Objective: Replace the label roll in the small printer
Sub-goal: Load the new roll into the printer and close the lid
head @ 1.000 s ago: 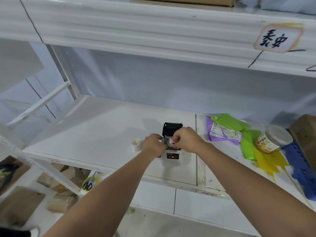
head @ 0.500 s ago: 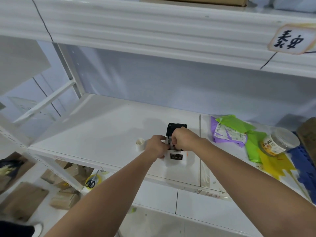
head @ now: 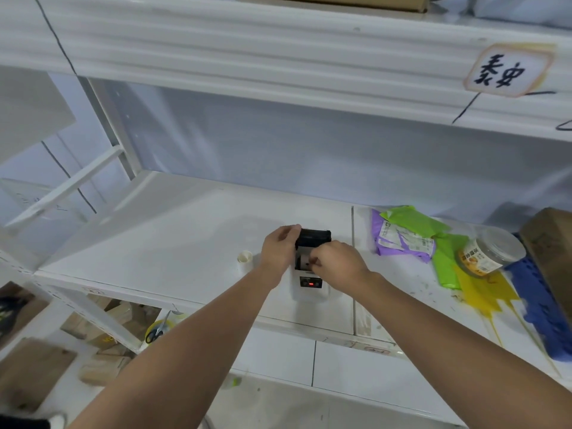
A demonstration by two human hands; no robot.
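Since half a second ago the left hand (head: 280,247) has slid up from the printer's front to the raised black lid (head: 313,237), fingers curled on its left edge. The white shelf (head: 173,239) carries the small printer (head: 310,287), which sits directly under both sets of fingers. The right hand (head: 335,264) pinches at the label roll (head: 302,261) in the open bay. An empty core (head: 245,257) stands just left of the left fingers.
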